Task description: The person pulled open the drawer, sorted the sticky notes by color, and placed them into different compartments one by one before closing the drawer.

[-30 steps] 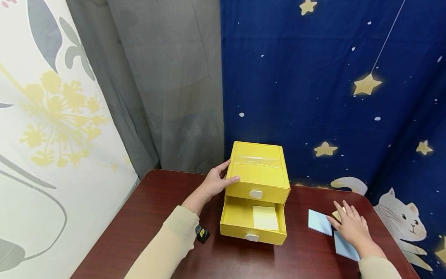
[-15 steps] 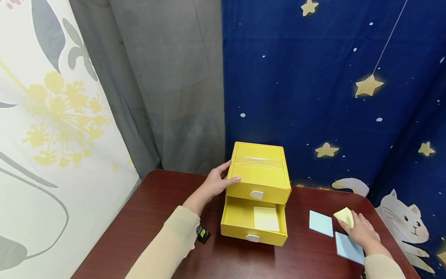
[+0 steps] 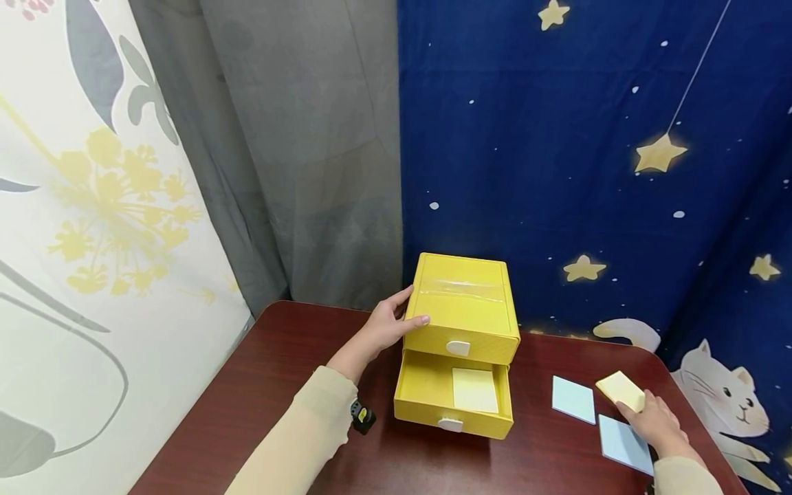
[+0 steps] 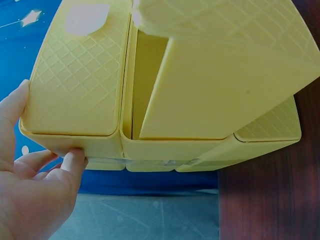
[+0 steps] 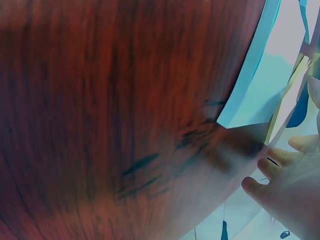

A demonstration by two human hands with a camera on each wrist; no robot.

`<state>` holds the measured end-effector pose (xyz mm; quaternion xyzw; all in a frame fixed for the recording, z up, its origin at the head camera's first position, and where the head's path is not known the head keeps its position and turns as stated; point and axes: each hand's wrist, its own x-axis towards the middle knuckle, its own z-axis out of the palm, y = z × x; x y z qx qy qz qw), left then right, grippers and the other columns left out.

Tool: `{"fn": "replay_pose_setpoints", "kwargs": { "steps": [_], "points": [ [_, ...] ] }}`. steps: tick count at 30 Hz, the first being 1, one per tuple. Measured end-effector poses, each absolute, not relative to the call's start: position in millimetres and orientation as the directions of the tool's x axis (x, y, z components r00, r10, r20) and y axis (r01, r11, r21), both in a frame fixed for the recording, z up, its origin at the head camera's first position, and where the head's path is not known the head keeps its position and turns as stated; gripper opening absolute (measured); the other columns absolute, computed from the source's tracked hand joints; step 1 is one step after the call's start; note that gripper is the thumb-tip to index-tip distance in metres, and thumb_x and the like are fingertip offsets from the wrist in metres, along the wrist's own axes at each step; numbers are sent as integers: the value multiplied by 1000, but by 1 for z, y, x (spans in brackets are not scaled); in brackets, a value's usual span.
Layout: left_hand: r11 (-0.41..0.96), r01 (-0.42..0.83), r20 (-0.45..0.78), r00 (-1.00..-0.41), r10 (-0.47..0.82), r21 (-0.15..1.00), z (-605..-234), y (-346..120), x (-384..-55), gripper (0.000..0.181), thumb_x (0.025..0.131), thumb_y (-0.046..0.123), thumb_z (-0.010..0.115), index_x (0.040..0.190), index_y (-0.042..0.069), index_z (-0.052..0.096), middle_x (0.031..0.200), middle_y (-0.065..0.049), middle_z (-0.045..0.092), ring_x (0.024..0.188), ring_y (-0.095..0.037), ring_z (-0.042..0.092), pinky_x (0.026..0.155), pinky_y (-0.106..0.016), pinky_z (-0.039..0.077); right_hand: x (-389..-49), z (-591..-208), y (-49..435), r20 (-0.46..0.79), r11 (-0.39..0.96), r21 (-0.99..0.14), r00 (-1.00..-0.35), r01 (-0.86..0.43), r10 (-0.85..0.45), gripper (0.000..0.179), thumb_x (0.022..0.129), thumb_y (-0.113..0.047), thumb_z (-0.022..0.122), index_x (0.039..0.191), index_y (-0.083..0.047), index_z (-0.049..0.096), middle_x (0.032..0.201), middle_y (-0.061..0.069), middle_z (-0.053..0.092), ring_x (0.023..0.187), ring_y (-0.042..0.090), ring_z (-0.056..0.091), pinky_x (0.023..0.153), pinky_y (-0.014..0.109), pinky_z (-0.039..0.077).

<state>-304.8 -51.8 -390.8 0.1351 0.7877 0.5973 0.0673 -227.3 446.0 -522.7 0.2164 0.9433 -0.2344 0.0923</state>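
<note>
A yellow drawer box stands on the table with its lower visible drawer pulled out. Inside that drawer lies a pale yellow sticky note pad. My left hand holds the box's upper left corner, thumb over the top front edge and fingers along the side wall. At the right, my right hand pinches another yellow sticky note pad, tilted up at the table. Two blue sticky note pads lie near it, one to the left and one in front.
The dark red table has rounded back corners. A grey curtain and a blue starry curtain hang behind it. In the left wrist view, a further closed drawer shows beneath the pulled-out one. Clear tape crosses the box's top.
My right hand has gone from spread fingers over the yellow pad to pinching it, and has drawn slightly down and right, turning the pad. My left hand stays on the box.
</note>
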Motion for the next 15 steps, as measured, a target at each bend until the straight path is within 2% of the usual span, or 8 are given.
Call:
{"fn": "replay_pose_setpoints", "kwargs": {
  "steps": [9,15],
  "points": [
    [243,126,49,-953,300,962,-391,-52,-306,89,80,38,74,151,17,25,155,-3,27,141,-21,29,109,-40,36,-235,-526,443,-285,803,-359,-875,476,391,86,93,-42,50,140,18,10,139,42,13,124,58,21,100,71,25],
    [244,129,50,-951,305,961,-383,-51,-299,85,83,33,73,151,15,25,155,-6,27,140,-24,31,108,-41,37,-236,-525,443,-304,786,-358,-859,504,412,77,94,-35,49,139,15,11,141,40,9,125,59,18,101,71,22]
  ]
}}
